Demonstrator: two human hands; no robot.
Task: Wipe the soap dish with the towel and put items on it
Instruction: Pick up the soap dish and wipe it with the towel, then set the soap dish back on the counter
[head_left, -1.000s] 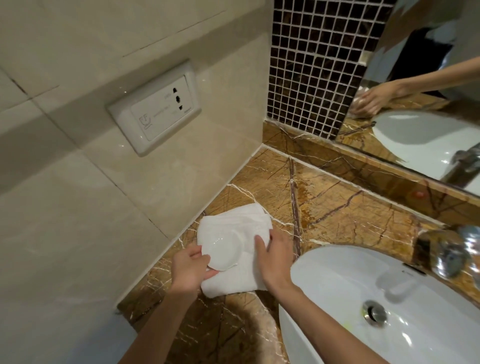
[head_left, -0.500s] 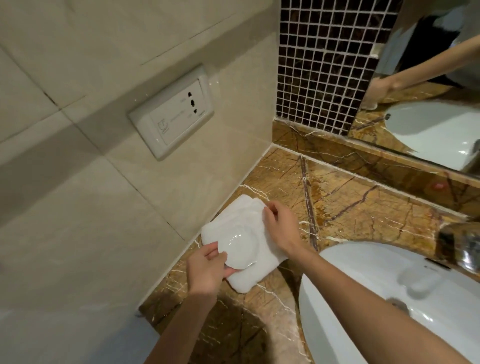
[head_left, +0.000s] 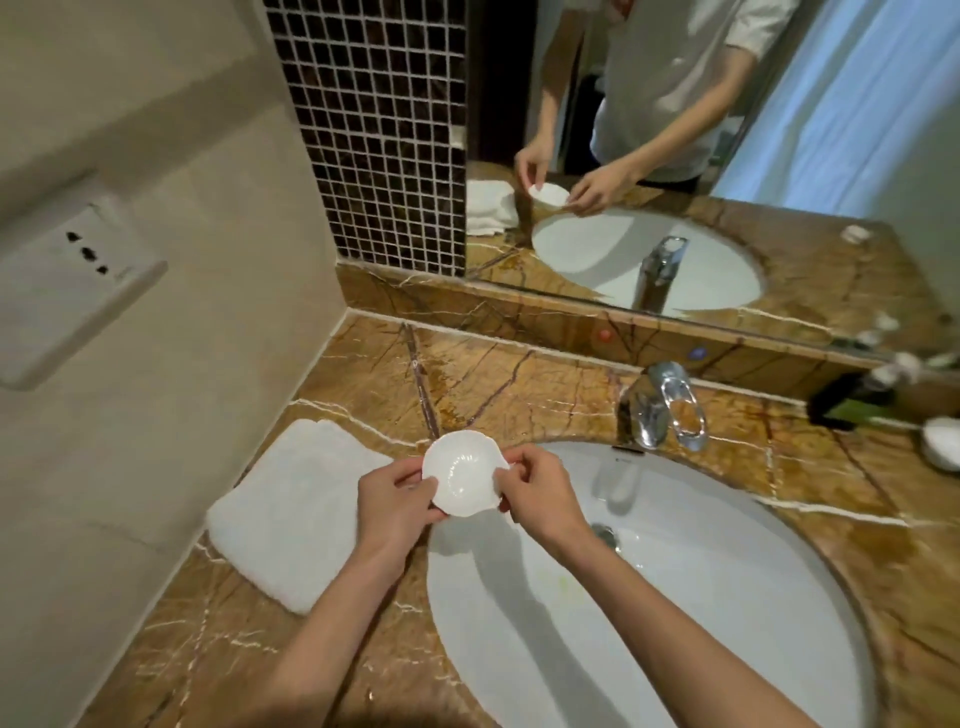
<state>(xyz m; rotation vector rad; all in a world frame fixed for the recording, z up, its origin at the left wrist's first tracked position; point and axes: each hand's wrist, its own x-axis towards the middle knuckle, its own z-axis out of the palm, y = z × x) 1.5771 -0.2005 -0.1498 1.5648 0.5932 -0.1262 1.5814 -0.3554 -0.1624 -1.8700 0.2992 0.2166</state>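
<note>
Lifted off the folded white towel (head_left: 296, 512) lying just left, the shell-shaped white soap dish (head_left: 462, 473) sat pinched between both hands, left hand (head_left: 392, 501) and right hand (head_left: 540, 496) gripping opposite rims.

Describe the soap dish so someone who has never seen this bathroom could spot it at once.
Start at the white oval sink set in the brown marble counter. At its far left rim, the left hand and right hand hold the soap dish together. It is small, white, glossy and scallop-edged, unlike the soft folded towel beside it.

1 soap dish (head_left: 464, 473), 1 towel (head_left: 296, 512), 2 hands (head_left: 392, 496), 1 sink (head_left: 675, 597), 1 faucet (head_left: 657, 405).
</note>
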